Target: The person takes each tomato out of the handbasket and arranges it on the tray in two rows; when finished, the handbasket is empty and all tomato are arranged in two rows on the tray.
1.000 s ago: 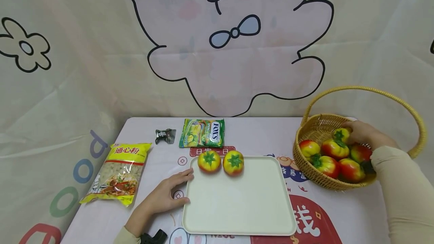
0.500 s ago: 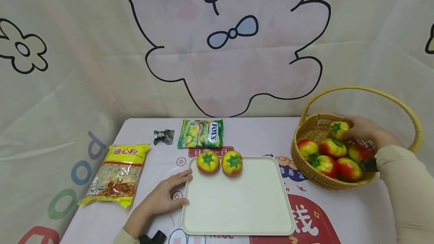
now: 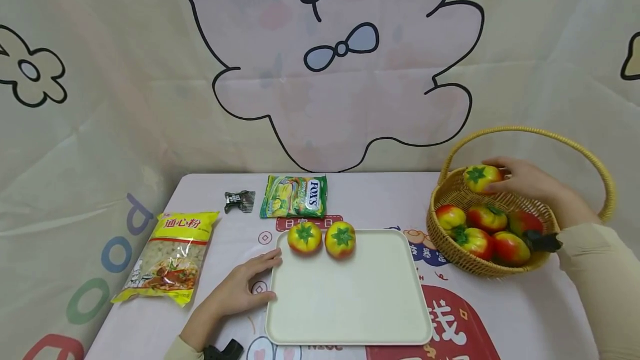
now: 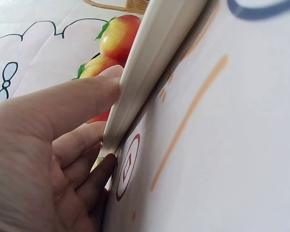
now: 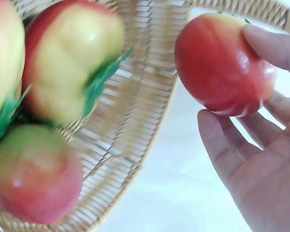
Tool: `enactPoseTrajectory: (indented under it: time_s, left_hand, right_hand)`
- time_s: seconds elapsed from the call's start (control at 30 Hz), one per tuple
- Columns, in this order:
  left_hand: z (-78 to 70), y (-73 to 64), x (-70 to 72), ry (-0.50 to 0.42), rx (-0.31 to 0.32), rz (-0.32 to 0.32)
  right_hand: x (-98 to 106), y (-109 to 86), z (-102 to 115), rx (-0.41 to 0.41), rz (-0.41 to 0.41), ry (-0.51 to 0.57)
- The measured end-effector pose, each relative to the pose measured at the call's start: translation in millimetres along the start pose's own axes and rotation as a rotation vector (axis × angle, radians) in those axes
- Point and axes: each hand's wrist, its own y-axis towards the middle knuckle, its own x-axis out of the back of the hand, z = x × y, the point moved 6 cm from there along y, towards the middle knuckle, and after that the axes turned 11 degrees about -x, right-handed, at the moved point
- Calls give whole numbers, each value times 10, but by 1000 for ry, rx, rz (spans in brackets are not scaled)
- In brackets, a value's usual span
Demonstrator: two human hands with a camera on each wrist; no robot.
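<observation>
My right hand (image 3: 532,181) holds a red-and-yellow tomato (image 3: 480,178) with a green star-shaped leaf top, raised over the back of the wicker basket (image 3: 452,257). The right wrist view shows the thumb and fingers around the tomato (image 5: 222,65), beside the basket's rim. Several more red-and-yellow fruits (image 3: 475,243) lie inside the basket. At the left side of the cream tray (image 3: 350,299), my left hand (image 3: 240,290) rests its fingertips and thumb on the edge. Two tomatoes (image 3: 340,239) sit side by side at the tray's back left.
A yellow bag of pasta (image 3: 172,257) lies on the left of the table. Behind the tray are a green FOX'S candy packet (image 3: 294,196) and a small black-wrapped item (image 3: 239,201). The basket's tall handle (image 3: 530,128) arches over its opening. A printed cloth wall stands behind.
My right hand has lifted the tomato out of the pile, up and to the left towards the basket's back rim. The left hand stays at the tray's edge.
</observation>
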Motion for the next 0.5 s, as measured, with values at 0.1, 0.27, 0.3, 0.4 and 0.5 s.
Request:
enactPoseTrajectory:
  time_s: [0.1,0.27,0.3,0.4,0.5]
  left_hand:
    - [4,-3,-2,-1,0,-3]
    - [11,-3,-7,1,7,3]
    - [13,-3,-7,1,6,4]
    - [17,-3,-7,2,3,5]
    - [18,0,-5,7,-2,8]
  right_hand:
    - [-48,-83,110,24,-9,2]
    - [-181,-208,211,72,-31,56]
    - [-208,-234,229,80,-38,69]
    - [-294,-313,302,116,-62,122]
    - [-397,-382,379,127,-71,175]
